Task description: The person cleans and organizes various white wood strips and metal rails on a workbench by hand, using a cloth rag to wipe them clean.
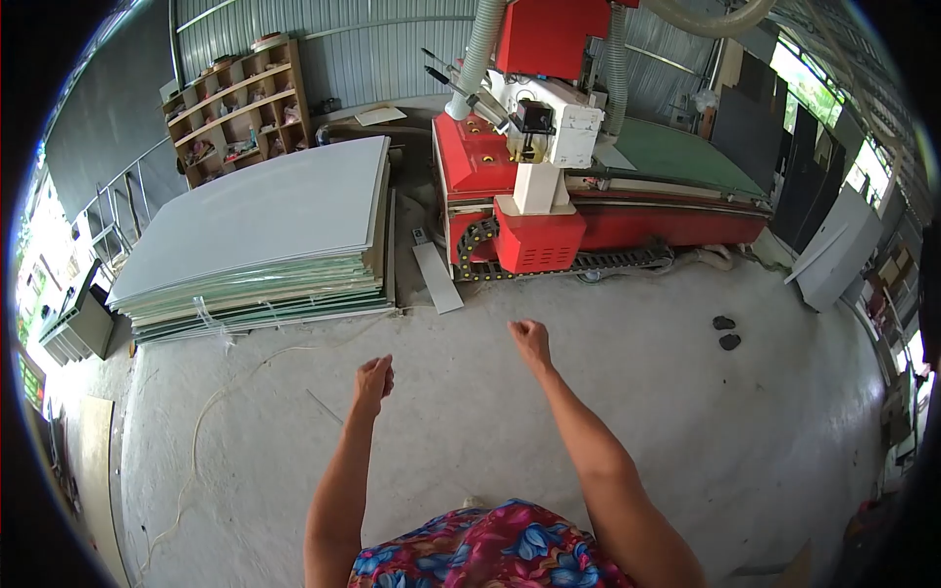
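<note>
Both arms reach forward over the concrete floor point(470, 412). My left hand point(372, 382) is closed into a fist, thumb side up, with nothing visible sticking out of it. My right hand point(530, 342) is also a fist, a little farther forward, and no object shows in it. The hands are well apart and touch nothing. Beyond the left hand lies a tall stack of large grey-white sheets point(265, 211) with green edges. Past the right hand stands a red and white cutting machine point(539, 235). A narrow pale strip point(437, 277) lies on the floor between stack and machine.
A wooden cubby shelf point(240, 113) stands against the back wall. A thin cable point(196, 431) runs along the floor at left. To the right are a pair of dark slippers point(726, 332) and a leaning grey panel point(841, 250). Black cable chain point(618, 261) edges the machine's base.
</note>
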The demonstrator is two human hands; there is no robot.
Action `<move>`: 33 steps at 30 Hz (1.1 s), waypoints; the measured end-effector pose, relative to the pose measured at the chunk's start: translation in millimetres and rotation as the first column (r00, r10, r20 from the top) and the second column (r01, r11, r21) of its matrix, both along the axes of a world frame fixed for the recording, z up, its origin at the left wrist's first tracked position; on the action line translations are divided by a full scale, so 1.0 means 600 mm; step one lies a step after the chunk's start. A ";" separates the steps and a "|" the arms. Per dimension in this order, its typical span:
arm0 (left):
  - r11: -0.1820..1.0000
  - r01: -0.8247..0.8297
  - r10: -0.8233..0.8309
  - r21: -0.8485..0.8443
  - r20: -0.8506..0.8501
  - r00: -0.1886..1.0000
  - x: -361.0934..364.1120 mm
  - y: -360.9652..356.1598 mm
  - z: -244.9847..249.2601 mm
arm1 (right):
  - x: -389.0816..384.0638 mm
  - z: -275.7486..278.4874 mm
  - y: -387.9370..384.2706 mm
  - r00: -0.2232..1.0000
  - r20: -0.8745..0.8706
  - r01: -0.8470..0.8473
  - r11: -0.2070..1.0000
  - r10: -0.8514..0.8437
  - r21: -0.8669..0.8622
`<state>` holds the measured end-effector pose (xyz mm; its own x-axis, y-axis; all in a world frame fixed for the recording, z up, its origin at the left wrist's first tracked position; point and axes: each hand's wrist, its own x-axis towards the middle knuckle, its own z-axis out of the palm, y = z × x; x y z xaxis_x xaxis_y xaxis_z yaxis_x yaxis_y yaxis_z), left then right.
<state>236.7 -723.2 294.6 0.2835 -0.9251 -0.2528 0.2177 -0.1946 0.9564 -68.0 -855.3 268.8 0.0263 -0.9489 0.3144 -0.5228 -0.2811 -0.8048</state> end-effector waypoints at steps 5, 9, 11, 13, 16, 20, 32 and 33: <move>0.997 0.075 -0.075 0.000 -0.057 0.996 -0.033 -0.065 0.041 | 0.012 0.083 -0.034 0.969 0.241 -0.042 0.998 0.053 -0.052; 0.996 0.088 -0.088 0.002 -0.060 0.994 -0.033 -0.099 0.062 | 0.022 0.102 -0.057 0.932 0.361 -0.039 0.999 0.036 -0.001; 0.994 0.106 -0.105 0.006 -0.059 0.993 -0.029 -0.112 0.075 | 0.026 0.107 -0.067 0.915 0.403 -0.038 0.999 0.031 0.008; 0.991 0.131 -0.131 -0.012 -0.048 0.990 -0.022 -0.127 0.095 | 0.033 0.128 -0.075 0.892 0.451 -0.041 0.999 0.037 -0.001; 0.984 0.157 -0.160 -0.082 -0.033 0.987 -0.001 -0.148 0.138 | 0.050 0.177 -0.075 0.851 0.523 -0.065 0.998 0.053 0.005; 0.935 0.213 -0.218 -0.283 0.014 0.976 0.015 -0.165 0.247 | 0.090 0.306 -0.049 0.795 0.602 -0.133 0.990 0.078 0.049; 0.363 0.695 -0.345 -0.620 0.604 0.719 0.006 0.011 0.590 | 0.204 0.611 0.180 0.678 0.206 -0.421 0.602 0.706 -0.678; 0.271 0.760 -0.386 -0.591 0.656 0.649 0.020 0.016 0.601 | 0.209 0.624 0.195 0.658 0.188 -0.440 0.575 0.729 -0.690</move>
<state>248.8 -713.4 655.2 -0.5315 -0.5833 0.6142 0.0415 0.7063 0.7067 57.2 -738.3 642.9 0.2429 -0.4098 0.8793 0.2712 -0.8416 -0.4671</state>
